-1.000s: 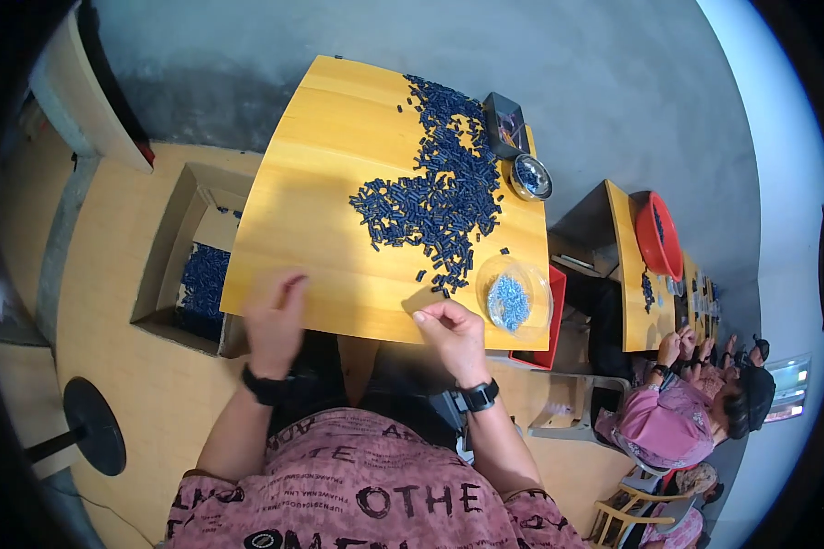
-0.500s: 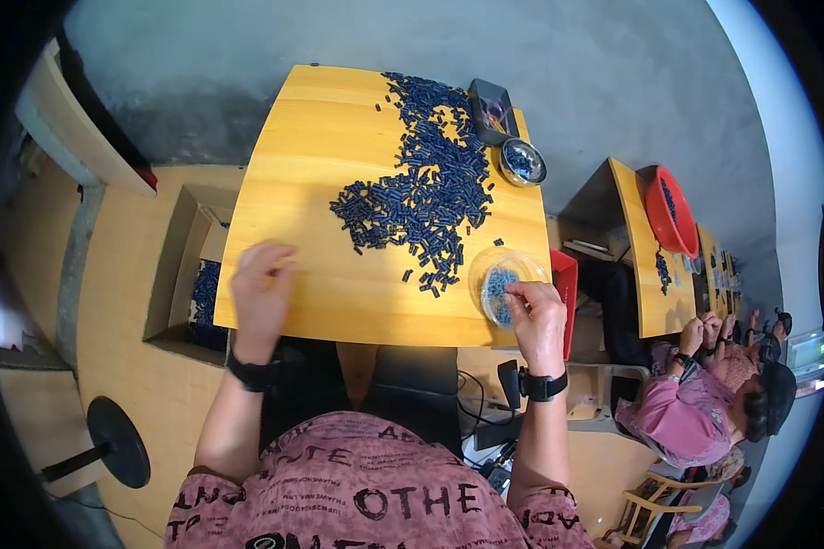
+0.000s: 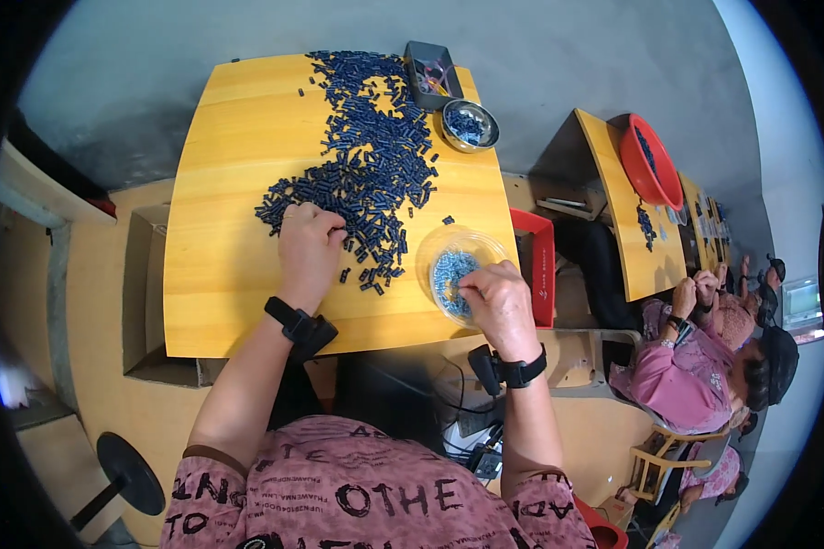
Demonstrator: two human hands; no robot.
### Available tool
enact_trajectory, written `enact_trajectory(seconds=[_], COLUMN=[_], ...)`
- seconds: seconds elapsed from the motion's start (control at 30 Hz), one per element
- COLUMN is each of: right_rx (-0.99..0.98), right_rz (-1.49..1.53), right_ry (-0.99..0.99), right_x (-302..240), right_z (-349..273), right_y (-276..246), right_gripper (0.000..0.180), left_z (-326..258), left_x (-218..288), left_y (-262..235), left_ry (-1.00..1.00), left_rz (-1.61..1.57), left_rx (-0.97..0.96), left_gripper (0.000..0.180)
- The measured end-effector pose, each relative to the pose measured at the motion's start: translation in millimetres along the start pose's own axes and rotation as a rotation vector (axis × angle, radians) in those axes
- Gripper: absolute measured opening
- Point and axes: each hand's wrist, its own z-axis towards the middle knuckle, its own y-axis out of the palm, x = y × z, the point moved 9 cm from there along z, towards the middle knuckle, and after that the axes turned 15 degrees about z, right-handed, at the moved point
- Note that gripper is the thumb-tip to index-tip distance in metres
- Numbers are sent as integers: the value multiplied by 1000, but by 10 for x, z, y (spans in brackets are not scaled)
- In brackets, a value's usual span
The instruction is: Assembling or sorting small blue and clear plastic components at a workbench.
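Dark tubes (image 3: 375, 137) lay on worktop (image 3: 220, 274), pale-blue bits (image 3: 449, 273) in tub (image 3: 425, 274). We judged both light, stiff, best pinched mid-length. Left hand (image 3: 309, 249) half-curled, right hand (image 3: 504, 306) nearly closed; we couldn't tell contents.

pieces (image 3: 375, 146): dark blue; bits (image 3: 450, 268): light blue; tabletop (image 3: 220, 265): yellow

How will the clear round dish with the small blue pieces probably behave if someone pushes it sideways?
The clear dish would probably slide rather than tip, as it looks wide and low. It may flex a little, since it looks like thin, see-through plastic. The blue pieces could shift, as they lie loose inside.
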Motion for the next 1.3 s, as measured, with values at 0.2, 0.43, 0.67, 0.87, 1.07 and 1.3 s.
enact_trajectory(seconds=[0.2, 0.43, 0.67, 0.87, 1.07, 1.3], right_rx=[-120, -128, -226, -173, -117, -80], right_rz=[-34, -68, -97, -47, 262, 96], right_ry=[29, -3, 9, 1, 151, 7], right_x=[128, 114, 140, 84, 116, 80], right_z=[27, 70, 144, 140, 75, 68], right_y=[246, 300, 378, 211, 24, 10], right_gripper=[9, 7, 2, 4, 10, 9], left_z=[-14, -72, -580, -905, -1026, -1136], left_x=[67, 60, -271, -314, -192, 7], left_y=[1, -295, -314, -334, -239, -159], left_ry=[78, 106, -404, -605, -654, -700], left_rz=[35, -72, -822, -1117, -1289, -1393], left_rx=[-19, 76, -233, -352, -429, -529], left_gripper=[15, 14, 7, 8, 10, 13])
